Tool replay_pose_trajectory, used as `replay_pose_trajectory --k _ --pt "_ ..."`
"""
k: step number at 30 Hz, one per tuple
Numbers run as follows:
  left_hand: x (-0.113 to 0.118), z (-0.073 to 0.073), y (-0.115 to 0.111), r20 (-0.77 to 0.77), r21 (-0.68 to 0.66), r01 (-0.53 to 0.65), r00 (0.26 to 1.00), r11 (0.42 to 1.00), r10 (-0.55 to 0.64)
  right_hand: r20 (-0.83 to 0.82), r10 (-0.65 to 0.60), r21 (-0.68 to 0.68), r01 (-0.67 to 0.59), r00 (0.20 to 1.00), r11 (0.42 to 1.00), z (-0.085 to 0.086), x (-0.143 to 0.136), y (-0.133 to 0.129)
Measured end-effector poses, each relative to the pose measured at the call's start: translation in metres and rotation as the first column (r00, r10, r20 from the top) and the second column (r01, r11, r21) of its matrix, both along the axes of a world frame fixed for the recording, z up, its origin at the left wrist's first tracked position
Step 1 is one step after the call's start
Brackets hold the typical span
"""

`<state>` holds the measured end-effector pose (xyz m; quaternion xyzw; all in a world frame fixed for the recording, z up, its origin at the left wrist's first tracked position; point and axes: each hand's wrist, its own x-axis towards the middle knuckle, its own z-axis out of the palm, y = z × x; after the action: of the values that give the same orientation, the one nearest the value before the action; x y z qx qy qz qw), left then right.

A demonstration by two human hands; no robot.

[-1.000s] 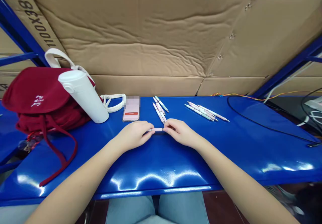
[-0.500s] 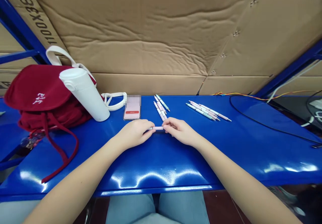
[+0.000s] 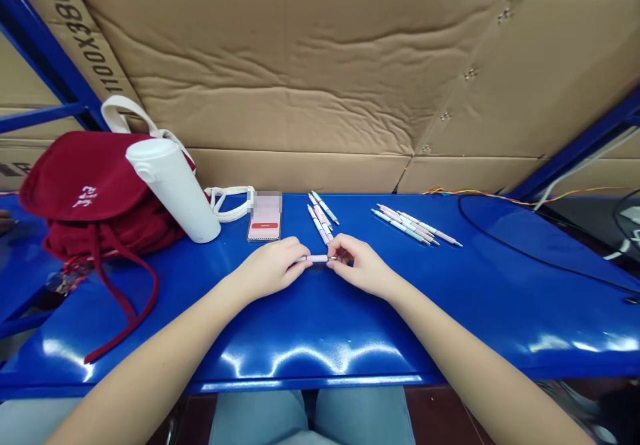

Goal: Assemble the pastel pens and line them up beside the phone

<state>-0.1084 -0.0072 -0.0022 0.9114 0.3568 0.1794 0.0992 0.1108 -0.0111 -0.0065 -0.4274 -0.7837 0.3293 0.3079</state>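
Note:
A pale pink pen lies level between my two hands, just above the blue table. My left hand is closed round its left end, thumb and fingers pinching the barrel. At the other end, my right hand pinches near the pen's silvery tip; the fingertips partly hide that end. Just beyond my hands is a small group of pens, pink, white and green, the nearest one running up to my right fingers. Farther right lies a second bunch of pens, points toward the lower right.
Left of the pens a phone lies on the blue table. A white bottle leans against a dark red bag, whose strap hangs forward. Cardboard stands behind. A black cable crosses the right side.
My right fingers have shifted slightly to the right along the pen, and a silvery tip now shows there. The view has moved slightly; the other pens lie as before.

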Motion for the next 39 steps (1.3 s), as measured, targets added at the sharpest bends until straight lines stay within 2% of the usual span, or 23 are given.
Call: replay_pose_trajectory --k 3,7,11,14,21,27,33,39 --pt "-0.001 -0.001 0.001 0.007 0.007 0.0 1.0 1.0 0.0 -0.004 -0.023 -0.082 0.023 1.0 0.996 0.0 0.001 0.0" --pt "-0.001 -0.002 0.001 0.001 -0.002 0.001 1.0 1.0 -0.001 0.113 -0.018 -0.139 0.034 0.993 0.99 -0.001 0.002 0.002" --pt "-0.001 -0.001 0.001 -0.01 -0.002 -0.002 1.0 1.0 0.002 0.047 -0.021 -0.163 0.028 0.999 0.986 -0.005 0.003 0.003" --pt "0.0 -0.001 0.001 -0.022 0.007 -0.007 1.0 1.0 0.007 -0.003 -0.03 -0.153 0.029 1.0 0.988 -0.005 0.003 0.004" --pt "-0.002 -0.002 0.002 -0.049 0.029 -0.014 0.999 0.999 0.015 0.022 -0.024 -0.109 0.026 0.999 0.994 -0.001 0.006 0.003" --pt "-0.002 -0.004 0.003 -0.074 0.033 -0.02 0.997 0.999 0.022 0.134 -0.028 -0.024 0.031 0.991 0.999 -0.003 0.009 0.004" --pt "-0.001 -0.001 0.001 -0.077 0.04 -0.03 0.996 0.999 0.033 0.14 -0.011 -0.065 0.02 0.99 0.998 0.003 0.015 0.004" --pt "-0.003 0.001 0.002 -0.077 0.048 -0.039 0.996 0.998 0.043 0.148 -0.051 -0.111 0.068 0.988 0.992 0.006 0.024 0.008"
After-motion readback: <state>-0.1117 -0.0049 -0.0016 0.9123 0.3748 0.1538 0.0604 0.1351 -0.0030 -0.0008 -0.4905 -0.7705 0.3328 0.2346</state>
